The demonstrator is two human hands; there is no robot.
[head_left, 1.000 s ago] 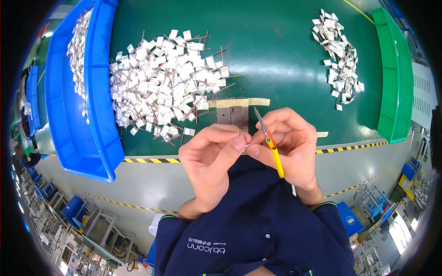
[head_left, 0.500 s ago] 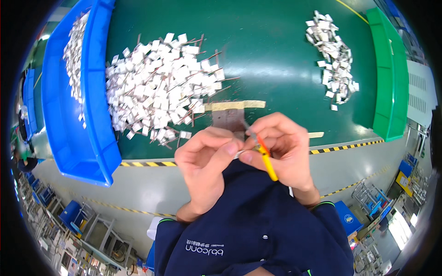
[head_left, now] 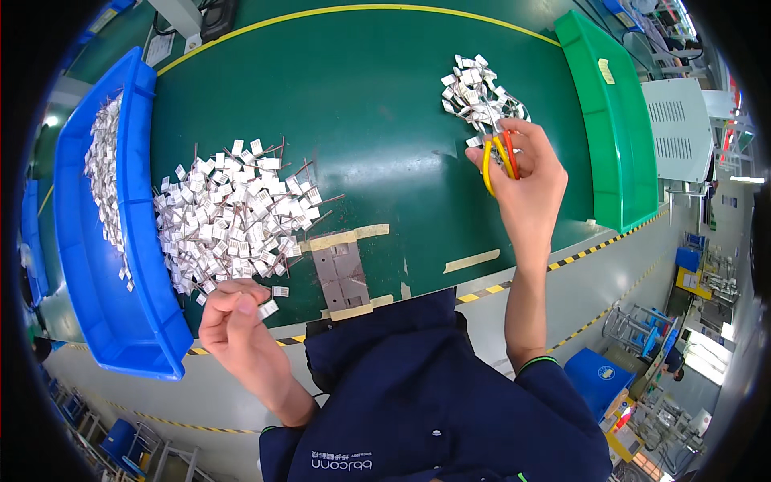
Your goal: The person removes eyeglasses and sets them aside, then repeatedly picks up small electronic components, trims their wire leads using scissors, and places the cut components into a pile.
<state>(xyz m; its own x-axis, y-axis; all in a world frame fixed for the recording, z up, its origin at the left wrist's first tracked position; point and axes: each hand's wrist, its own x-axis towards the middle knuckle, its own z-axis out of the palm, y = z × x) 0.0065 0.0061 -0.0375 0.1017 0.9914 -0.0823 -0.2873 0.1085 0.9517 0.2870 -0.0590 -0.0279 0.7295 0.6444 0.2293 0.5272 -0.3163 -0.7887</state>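
My left hand is at the near edge of the large pile of white connectors with short brown wires. Its thumb and fingers pinch a small white connector. Another loose connector lies just beyond it. My right hand is closed around small snips with yellow and red handles and metal tips. Those tips reach over the smaller pile of white connectors at the right. My palm and the snips hide part of that pile's near end.
At the left stands a blue bin with more connectors inside. A green bin is on the right. A metal plate is taped to the green table near its front edge. Beyond the green bin sits a vented white box.
My hands have parted from in front of my body. The left has moved to the large pile, and the right has carried the snips out to the smaller pile. The view has shifted.
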